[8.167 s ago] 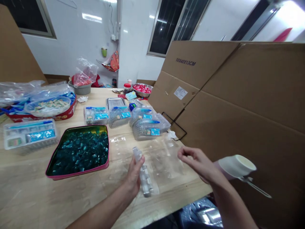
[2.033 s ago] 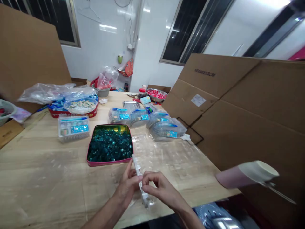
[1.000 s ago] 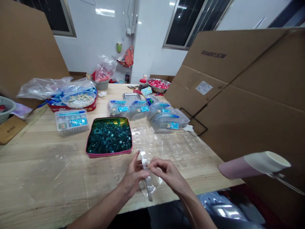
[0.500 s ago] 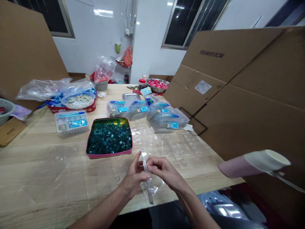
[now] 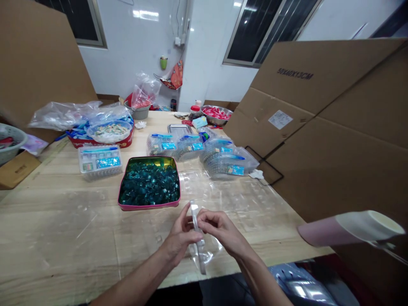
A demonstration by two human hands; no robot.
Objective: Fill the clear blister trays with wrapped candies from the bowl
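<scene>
Clear plastic strip (image 5: pixel 199 250), narrow, is standing upright just above the bench (image 5: pixel 63 242), held at the near edge. Left hand (image 5: pixel 181 242) is gripping it with curled fingers; right hand (image 5: pixel 221 229) is pinching its upper part from the other side. Clear plastic sheet (image 5: pixel 236 199) is lying flat behind them, beside a pink-rimmed tin (image 5: pixel 148 208) holding teal-wrapped sweets. Blue-labelled plastic packs (image 5: pixel 229 168) are sitting beyond.

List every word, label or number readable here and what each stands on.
"50X40X13CM": black print on the large brown corrugated cardboard sheet.
White paper label on that sheet: too small to read.
Small blue labels on the clear plastic packs: too blurred to read.
</scene>
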